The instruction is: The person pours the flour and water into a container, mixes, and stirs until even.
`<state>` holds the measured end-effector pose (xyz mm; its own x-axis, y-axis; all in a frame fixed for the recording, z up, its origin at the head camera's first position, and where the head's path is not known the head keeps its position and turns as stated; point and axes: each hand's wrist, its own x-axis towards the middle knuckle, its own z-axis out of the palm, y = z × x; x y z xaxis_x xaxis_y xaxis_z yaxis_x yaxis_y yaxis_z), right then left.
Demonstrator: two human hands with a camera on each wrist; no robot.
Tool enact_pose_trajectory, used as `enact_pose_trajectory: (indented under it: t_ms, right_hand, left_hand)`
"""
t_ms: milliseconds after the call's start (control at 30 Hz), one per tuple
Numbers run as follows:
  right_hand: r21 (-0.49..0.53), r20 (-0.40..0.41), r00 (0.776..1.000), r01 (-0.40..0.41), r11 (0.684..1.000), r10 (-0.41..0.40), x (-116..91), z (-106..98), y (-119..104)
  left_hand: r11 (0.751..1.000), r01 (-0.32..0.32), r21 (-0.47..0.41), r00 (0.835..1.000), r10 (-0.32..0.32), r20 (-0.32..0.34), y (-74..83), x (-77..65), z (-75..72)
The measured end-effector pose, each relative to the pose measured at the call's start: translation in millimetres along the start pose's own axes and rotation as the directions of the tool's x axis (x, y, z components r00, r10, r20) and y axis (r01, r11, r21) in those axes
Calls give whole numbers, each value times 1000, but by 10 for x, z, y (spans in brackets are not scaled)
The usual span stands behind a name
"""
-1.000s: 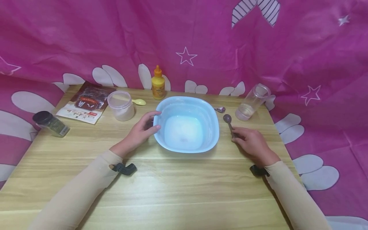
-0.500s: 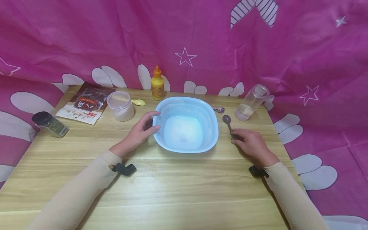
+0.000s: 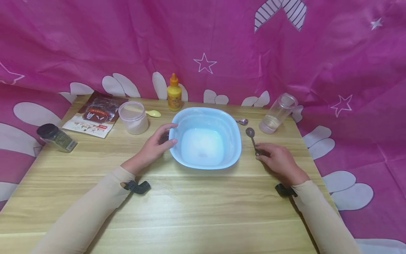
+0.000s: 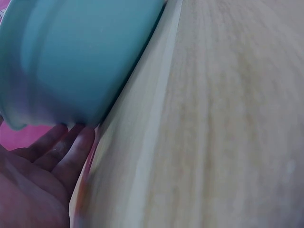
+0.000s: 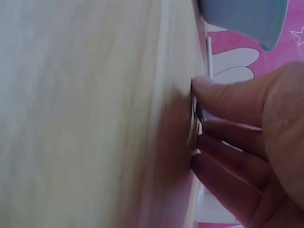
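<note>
A light blue plastic basin (image 3: 204,148) stands on the wooden table, with whitish contents across its bottom. My left hand (image 3: 156,143) rests against the basin's left side, fingertips and thumb at the rim. In the left wrist view, rather straight fingers (image 4: 71,154) touch the outer wall. To the right of the basin, a dark brown spoon (image 3: 250,132) lies on the table, bowl pointing away from me. My right hand (image 3: 279,160) pinches its handle end between thumb and fingers. The right wrist view shows thumb and fingertips down at the tabletop, mostly hiding the handle.
Behind the spoon are a small metallic spoon (image 3: 243,121) and a clear tumbler (image 3: 274,118). A yellow squeeze bottle (image 3: 174,95) stands behind the basin. Leftward are a pink-rimmed jar (image 3: 134,121), yellow spoon (image 3: 154,113), printed packet (image 3: 95,114) and black-lidded shaker (image 3: 58,137).
</note>
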<state>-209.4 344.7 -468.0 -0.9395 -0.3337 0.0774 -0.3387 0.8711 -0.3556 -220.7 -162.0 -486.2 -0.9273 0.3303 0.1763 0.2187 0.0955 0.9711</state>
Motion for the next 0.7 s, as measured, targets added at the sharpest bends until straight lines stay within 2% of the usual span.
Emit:
enact_pose_trajectory:
  t_ms: [200,333,467,567,633,700]
  right_hand:
    - [104,86,993,-86,991,78,31,-140,-91]
    - [117,86,991,-112,987,102,106,-222,-150]
    - [125,47,993,-112,986,107,228,-293,-262]
    - [134,-6,997,-79,988,81,352,-357,-382]
    - [127,-49,997,-55,990,62,433,-401,-486]
    - [113,-89,995,-38,993,48,505,-436,-599]
  left_hand:
    - [999,28,26,999,-29,18,57,-4,0]
    - [998,34,61,999,-36,30,93,-3,-27]
    - [998,61,18,998,-62,32,149,-1,-75]
    - [997,78,-5,997,-78,18,250,4,-126]
    - [997,67,36,998,-67,-9,329,20,-172]
    - [991,57,124,998,-53,-39,416,35,-221]
